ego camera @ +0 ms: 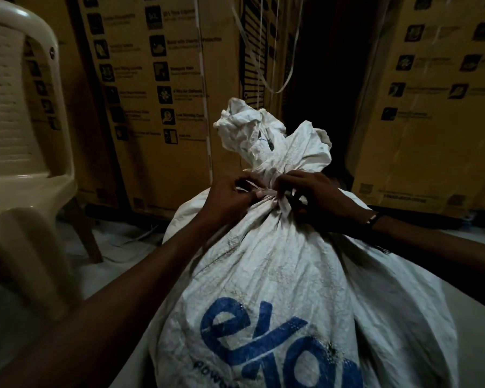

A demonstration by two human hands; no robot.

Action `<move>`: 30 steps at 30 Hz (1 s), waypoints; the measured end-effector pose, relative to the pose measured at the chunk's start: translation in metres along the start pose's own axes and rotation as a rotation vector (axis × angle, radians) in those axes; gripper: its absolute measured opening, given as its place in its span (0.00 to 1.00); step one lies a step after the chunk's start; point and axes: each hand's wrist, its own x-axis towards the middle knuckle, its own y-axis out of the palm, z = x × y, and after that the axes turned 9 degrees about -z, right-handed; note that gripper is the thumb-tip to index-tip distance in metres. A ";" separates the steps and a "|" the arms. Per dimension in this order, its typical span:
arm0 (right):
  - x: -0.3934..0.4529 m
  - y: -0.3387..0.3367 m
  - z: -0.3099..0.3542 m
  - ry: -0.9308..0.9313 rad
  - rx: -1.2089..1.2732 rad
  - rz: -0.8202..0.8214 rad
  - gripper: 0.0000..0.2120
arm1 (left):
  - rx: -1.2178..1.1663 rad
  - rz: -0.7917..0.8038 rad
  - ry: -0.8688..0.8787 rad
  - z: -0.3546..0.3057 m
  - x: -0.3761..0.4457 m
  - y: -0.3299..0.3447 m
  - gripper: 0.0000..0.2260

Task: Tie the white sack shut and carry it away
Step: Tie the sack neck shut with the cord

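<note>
A full white woven sack (286, 270) with blue lettering stands on the floor in front of me. Its neck is gathered, and the loose mouth (266, 135) flares above the gather. A white strap (272, 196) is wound round the neck. My left hand (227, 196) pinches the strap on the left side of the neck. On the right side, my right hand (317, 194) grips the strap with curled fingers. A dark band sits on my right wrist.
A cream plastic chair (20, 152) stands close at the left. Tall printed cardboard boxes (163, 107) line the back, with more boxes (431, 107) at the right and a dark gap between them. Loose white straps (280, 51) hang above the sack.
</note>
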 end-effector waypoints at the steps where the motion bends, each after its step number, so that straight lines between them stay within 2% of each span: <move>1: 0.000 0.000 -0.002 0.006 0.000 -0.002 0.11 | 0.019 -0.010 0.021 -0.002 0.001 0.003 0.05; 7: 0.011 0.007 -0.008 0.029 -0.017 -0.023 0.08 | 0.111 -0.140 0.062 -0.003 0.004 0.021 0.05; 11: 0.017 0.008 -0.007 0.072 0.015 -0.044 0.08 | 0.184 -0.154 0.196 -0.003 0.007 0.021 0.04; 15: 0.020 0.002 -0.008 0.106 0.064 0.013 0.09 | 0.320 -0.115 0.292 0.000 0.010 0.019 0.06; 18: 0.019 -0.001 -0.010 0.110 0.107 0.014 0.08 | 0.475 -0.120 0.417 0.001 0.007 0.016 0.04; 22: 0.014 -0.001 -0.011 0.110 0.161 -0.012 0.07 | 0.615 -0.042 0.578 -0.003 0.006 0.011 0.05; 25: 0.011 -0.003 -0.014 0.129 0.197 -0.023 0.09 | 0.498 -0.020 0.546 -0.004 0.006 0.007 0.04; 30: 0.008 -0.004 -0.016 0.123 0.257 -0.016 0.08 | 0.091 -0.116 0.265 -0.001 -0.003 0.008 0.05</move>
